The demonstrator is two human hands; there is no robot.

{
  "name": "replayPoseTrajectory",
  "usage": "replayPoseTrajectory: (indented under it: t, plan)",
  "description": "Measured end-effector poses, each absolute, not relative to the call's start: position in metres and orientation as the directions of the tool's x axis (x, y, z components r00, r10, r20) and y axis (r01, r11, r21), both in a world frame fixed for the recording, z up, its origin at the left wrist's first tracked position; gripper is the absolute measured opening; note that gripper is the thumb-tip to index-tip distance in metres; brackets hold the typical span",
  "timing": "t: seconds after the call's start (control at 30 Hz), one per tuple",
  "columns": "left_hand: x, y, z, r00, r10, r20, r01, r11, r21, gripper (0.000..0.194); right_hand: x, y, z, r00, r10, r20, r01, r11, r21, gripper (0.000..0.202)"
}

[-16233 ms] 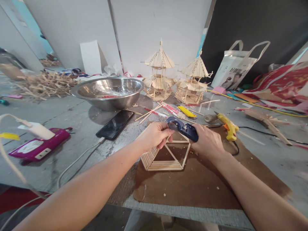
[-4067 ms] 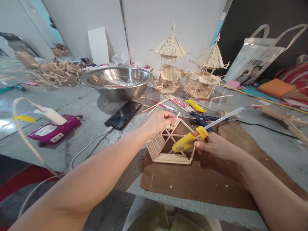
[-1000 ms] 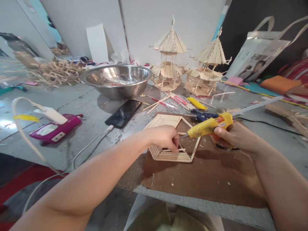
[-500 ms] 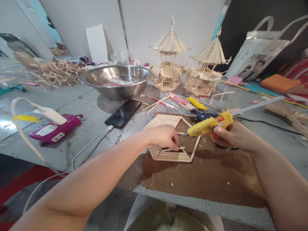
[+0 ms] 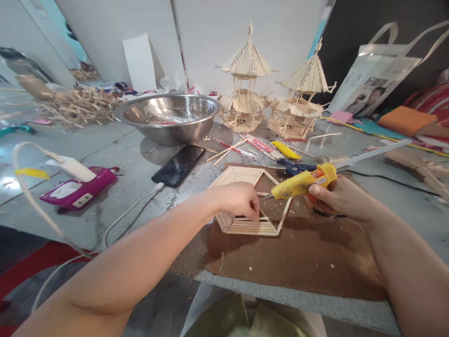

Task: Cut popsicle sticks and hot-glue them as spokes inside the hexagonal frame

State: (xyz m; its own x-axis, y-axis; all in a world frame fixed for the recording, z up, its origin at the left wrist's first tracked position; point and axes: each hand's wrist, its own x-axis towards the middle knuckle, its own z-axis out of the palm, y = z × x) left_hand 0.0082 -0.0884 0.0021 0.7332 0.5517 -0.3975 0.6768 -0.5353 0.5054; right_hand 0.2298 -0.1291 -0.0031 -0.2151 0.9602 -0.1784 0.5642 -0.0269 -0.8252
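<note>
My left hand (image 5: pixel 245 200) is closed in a pinch on a short thin stick (image 5: pixel 264 219), at the inner edge of the lower rows of a hexagonal stick frame (image 5: pixel 250 228). The frame lies flat on a brown board (image 5: pixel 298 262); its left side is partly hidden by my hand and forearm. My right hand (image 5: pixel 326 194) is wrapped round a yellow glue gun (image 5: pixel 294 183) with a clear glue stick in its back. The nozzle points left, close beside my left fingers, above the frame.
Behind stand two stick pagodas (image 5: pixel 247 65) (image 5: pixel 305 84) and a metal bowl (image 5: pixel 171 128). A phone (image 5: pixel 178 164) and purple power strip (image 5: pixel 79 187) with cables lie left. Loose sticks (image 5: pixel 229 150), a yellow packet (image 5: pixel 286 150), blue tool (image 5: pixel 294 167) and white bag (image 5: pixel 372 77) are further back.
The short stick in my left hand has come down against the frame's lower rows and now lies nearly parallel to them. The glue gun has shifted slightly left.
</note>
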Motion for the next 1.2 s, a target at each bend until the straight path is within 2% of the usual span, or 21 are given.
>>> replayPoseTrajectory:
  t: [0.5, 0.87, 1.2]
  plan:
    - [0.0081, -0.091, 0.0056, 0.735, 0.531, -0.421, 0.677, -0.552, 0.487, 0.019, 0.2265, -0.1293, -0.0002, -0.171, 0.966, -0.195, 0.553, -0.07, -0.83, 0.053]
    - [0.0078, -0.0929, 0.0069, 0.736, 0.54, -0.408, 0.676, -0.552, 0.489, 0.018, 0.2284, -0.1296, -0.0001, -0.189, 0.963, -0.189, 0.557, -0.053, -0.829, 0.052]
    - [0.0077, -0.0935, 0.0098, 0.741, 0.496, -0.454, 0.672, -0.561, 0.484, 0.021, 0.2316, -0.1299, -0.0017, -0.213, 0.961, -0.175, 0.564, -0.026, -0.825, 0.052]
